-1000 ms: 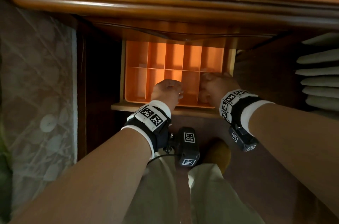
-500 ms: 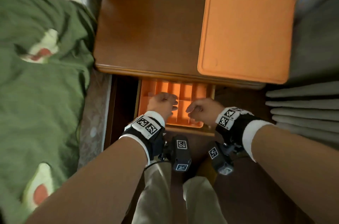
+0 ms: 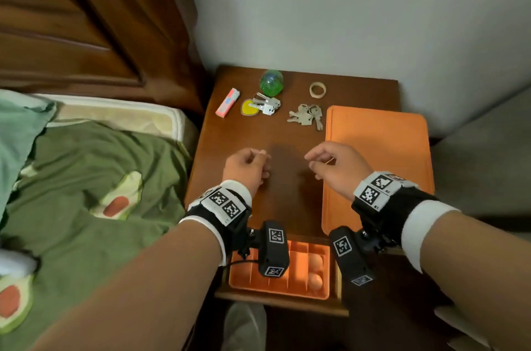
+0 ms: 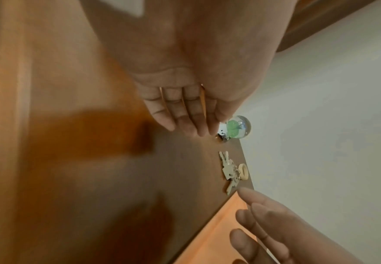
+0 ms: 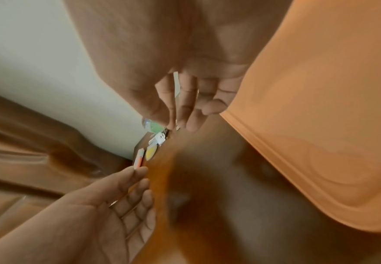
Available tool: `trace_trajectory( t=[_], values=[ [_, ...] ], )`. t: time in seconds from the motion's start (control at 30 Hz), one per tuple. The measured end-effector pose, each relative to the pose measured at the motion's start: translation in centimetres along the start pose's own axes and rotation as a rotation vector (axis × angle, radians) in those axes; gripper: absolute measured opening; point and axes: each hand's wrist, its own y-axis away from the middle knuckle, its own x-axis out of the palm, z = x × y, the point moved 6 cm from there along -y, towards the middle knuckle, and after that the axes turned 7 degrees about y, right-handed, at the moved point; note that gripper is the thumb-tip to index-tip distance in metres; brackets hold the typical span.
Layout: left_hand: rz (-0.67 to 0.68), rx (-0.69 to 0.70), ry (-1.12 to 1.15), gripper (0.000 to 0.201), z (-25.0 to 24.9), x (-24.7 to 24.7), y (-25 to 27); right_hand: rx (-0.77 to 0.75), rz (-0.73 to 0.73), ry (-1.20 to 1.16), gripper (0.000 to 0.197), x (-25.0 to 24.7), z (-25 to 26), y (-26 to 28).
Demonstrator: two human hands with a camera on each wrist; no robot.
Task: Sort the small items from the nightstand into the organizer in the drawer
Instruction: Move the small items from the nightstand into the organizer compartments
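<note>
On the wooden nightstand (image 3: 247,132) lie a pink-and-white stick (image 3: 227,102), a yellow tag with keys (image 3: 260,106), a green clear ball (image 3: 271,83), a pale ring (image 3: 317,90) and a bunch of keys (image 3: 307,116). The orange organizer (image 3: 298,291) sits in the open drawer below the front edge. My left hand (image 3: 248,168) and right hand (image 3: 333,165) hover over the middle of the top, nearer than the items, both empty with relaxed fingers. The left wrist view shows the ball (image 4: 238,126) and keys (image 4: 228,171) beyond my fingers (image 4: 185,114).
An orange lid (image 3: 376,169) covers the right half of the nightstand. A bed with a green cover (image 3: 86,184) lies to the left, a wooden headboard (image 3: 71,20) behind it. A grey wall (image 3: 344,6) backs the nightstand.
Both hands rose out of the drawer's organizer and now hover over the nightstand top. The head view swung up from the drawer to the top.
</note>
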Motion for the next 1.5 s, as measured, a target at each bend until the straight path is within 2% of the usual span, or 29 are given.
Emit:
trace_trajectory(
  t=[0.07, 0.17, 0.23, 0.33, 0.43, 0.53, 0.63, 0.8, 0.9, 1.0, 1.07, 1.17, 1.27, 1.33, 1.37, 1.43, 1.5],
  values=[
    [0.014, 0.074, -0.122, 0.003, -1.5, -0.2, -3.4, 0.023, -0.050, 0.022, 0.016, 0.1, 0.4, -2.8],
    [0.055, 0.201, -0.383, 0.035, -3.7, -0.1, -7.8, 0.020, -0.132, 0.108, 0.021, 0.5, 2.1, -7.0],
    [0.088, 0.295, -0.503, 0.049, -5.8, 0.4, -9.9, 0.041, -0.244, 0.213, 0.028, 0.2, 3.1, -9.6],
    [0.171, 0.386, -0.708, 0.055, -7.6, 1.6, -12.0, 0.233, -0.336, 0.340, 0.042, -0.5, 2.8, -12.1],
    [0.214, 0.461, -0.837, 0.050, -8.3, 2.6, -13.1, 0.332, -0.268, 0.389, 0.051, -0.4, 1.9, -13.3],
    [0.187, 0.490, -0.883, 0.044, -8.8, 2.9, -13.4, 0.283, -0.218, 0.485, 0.051, -0.1, 2.0, -13.7],
    [0.180, 0.528, -0.949, 0.042, -9.0, 3.3, -13.4, 0.268, -0.185, 0.508, 0.041, -0.1, 2.1, -14.1],
    [0.150, 0.566, -1.046, 0.039, -8.9, 3.9, -13.3, 0.295, -0.028, 0.513, 0.023, 0.2, 1.8, -14.7],
    [0.104, 0.646, -1.133, 0.039, -8.9, 4.2, -12.6, 0.263, -0.069, 0.485, 0.012, 0.1, 2.1, -13.6],
    [0.058, 0.642, -0.985, 0.026, -9.5, 3.6, -10.7, 0.173, -0.188, 0.356, 0.011, -0.2, 2.5, -11.2],
    [0.063, 0.505, -0.797, 0.022, -9.2, 3.0, -9.5, 0.103, -0.235, 0.226, 0.016, -0.5, 2.4, -9.6],
    [0.086, 0.340, -0.542, 0.021, -7.9, 2.1, -7.2, 0.006, -0.230, 0.049, 0.021, -0.9, 2.7, -6.7],
    [0.081, 0.303, -0.290, 0.036, -6.3, 1.0, -3.9, -0.035, -0.196, -0.090, 0.020, -1.4, 2.7, -3.0],
    [0.068, 0.229, -0.122, 0.042, -4.4, 0.4, -1.6, -0.068, -0.164, -0.128, 0.022, -1.6, 2.7, -0.2],
    [0.052, 0.179, -0.021, 0.040, -3.3, 0.0, -0.5, -0.084, -0.154, -0.139, 0.025, -1.6, 2.6, 1.3],
    [0.025, 0.067, 0.195, 0.024, -1.2, -0.9, 1.9, -0.071, -0.099, -0.209, 0.029, -1.1, 2.1, 4.2],
    [0.020, -0.036, 0.389, 0.014, 0.3, -1.6, 5.2, -0.043, 0.032, -0.279, 0.032, 0.2, 1.4, 7.0]
  ],
)
